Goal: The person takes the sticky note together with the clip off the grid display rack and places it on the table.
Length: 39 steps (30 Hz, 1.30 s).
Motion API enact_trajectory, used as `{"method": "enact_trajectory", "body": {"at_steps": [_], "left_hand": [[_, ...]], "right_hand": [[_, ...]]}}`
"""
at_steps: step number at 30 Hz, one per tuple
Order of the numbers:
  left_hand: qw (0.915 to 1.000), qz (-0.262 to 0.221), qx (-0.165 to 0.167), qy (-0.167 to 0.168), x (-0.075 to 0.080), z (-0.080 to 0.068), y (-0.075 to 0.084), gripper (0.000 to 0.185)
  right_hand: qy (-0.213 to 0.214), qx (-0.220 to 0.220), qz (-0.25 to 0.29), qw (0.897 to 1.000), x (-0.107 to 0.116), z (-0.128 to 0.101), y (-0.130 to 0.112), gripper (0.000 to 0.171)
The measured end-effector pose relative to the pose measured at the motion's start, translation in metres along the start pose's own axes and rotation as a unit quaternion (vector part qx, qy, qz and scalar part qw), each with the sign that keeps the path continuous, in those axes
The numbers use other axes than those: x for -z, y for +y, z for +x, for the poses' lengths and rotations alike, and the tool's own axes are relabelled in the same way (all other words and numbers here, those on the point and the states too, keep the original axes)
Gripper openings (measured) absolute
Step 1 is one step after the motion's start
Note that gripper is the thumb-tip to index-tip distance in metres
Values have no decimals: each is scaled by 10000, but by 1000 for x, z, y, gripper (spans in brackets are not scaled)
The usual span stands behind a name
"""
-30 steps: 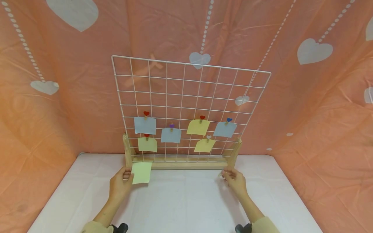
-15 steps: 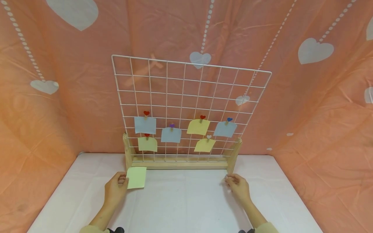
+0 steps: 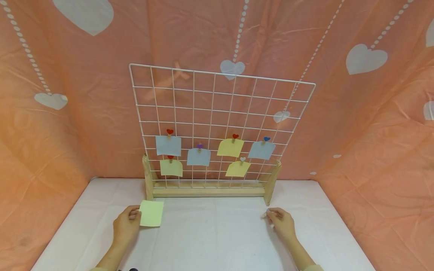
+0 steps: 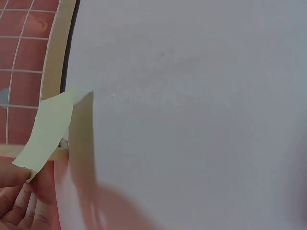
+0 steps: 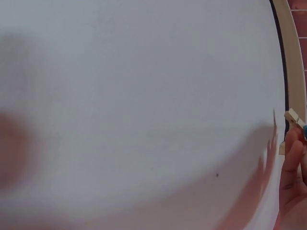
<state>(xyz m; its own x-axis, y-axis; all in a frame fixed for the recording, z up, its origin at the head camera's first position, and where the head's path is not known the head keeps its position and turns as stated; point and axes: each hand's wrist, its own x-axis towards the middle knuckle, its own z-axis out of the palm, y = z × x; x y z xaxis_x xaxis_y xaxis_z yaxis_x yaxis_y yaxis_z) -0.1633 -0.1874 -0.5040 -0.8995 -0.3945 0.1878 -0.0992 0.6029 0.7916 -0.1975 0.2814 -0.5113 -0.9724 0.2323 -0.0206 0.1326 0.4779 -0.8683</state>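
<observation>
My left hand (image 3: pixel 126 226) pinches a pale green paper note (image 3: pixel 151 213) by its left edge, in front of the stand's left foot. In the left wrist view thumb and finger grip one corner of the slightly curved sheet. Over the table near the stand's right foot, my right hand (image 3: pixel 283 223) holds a small wooden clothespin (image 5: pixel 292 116) between its fingertips. A bit of blue shows on it in the right wrist view; the rest is hidden by fingers or cut off by the frame. Both hands are apart from the white wire grid (image 3: pixel 194 71).
The grid leans back in a wooden base (image 3: pixel 208 193) on the white table (image 3: pixel 210 241). Blue notes (image 3: pixel 199 157), yellow notes (image 3: pixel 230 147) and a green note (image 3: pixel 171 168) hang low on it from heart-topped clothespins. An orange curtain (image 3: pixel 101 143) with hearts surrounds the table.
Both hands have drawn back from the stand toward the person and spread outward. The green note came along with the left hand. The grid and its clipped notes stayed put.
</observation>
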Motion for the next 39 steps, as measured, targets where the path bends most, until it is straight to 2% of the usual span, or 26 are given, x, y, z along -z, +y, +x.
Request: {"method": "enact_trajectory", "body": {"at_steps": [8, 16, 25, 29, 34, 39], "left_hand": [[10000, 47, 34, -41, 6, 0, -5, 22], [9999, 121, 86, 62, 5, -1, -11, 22], [9981, 136, 322, -511, 6, -2, -19, 31], [9974, 174, 391, -580, 5, -3, -22, 33], [9980, 250, 251, -520, 3, -3, -27, 34], [9951, 546, 196, -803, 4, -5, -23, 37]], "right_hand": [[-11, -163, -147, 9998, 4, 1, 7, 29], [-175, -422, -111, 9989, 4, -4, 9, 30], [-90, -436, -164, 9989, 3, 0, 13, 30], [-66, -493, -210, 9985, 2, 1, 14, 31], [-25, -540, -192, 9984, 2, 1, 15, 31], [34, -552, -153, 9984, 0, 2, 16, 28]]}}
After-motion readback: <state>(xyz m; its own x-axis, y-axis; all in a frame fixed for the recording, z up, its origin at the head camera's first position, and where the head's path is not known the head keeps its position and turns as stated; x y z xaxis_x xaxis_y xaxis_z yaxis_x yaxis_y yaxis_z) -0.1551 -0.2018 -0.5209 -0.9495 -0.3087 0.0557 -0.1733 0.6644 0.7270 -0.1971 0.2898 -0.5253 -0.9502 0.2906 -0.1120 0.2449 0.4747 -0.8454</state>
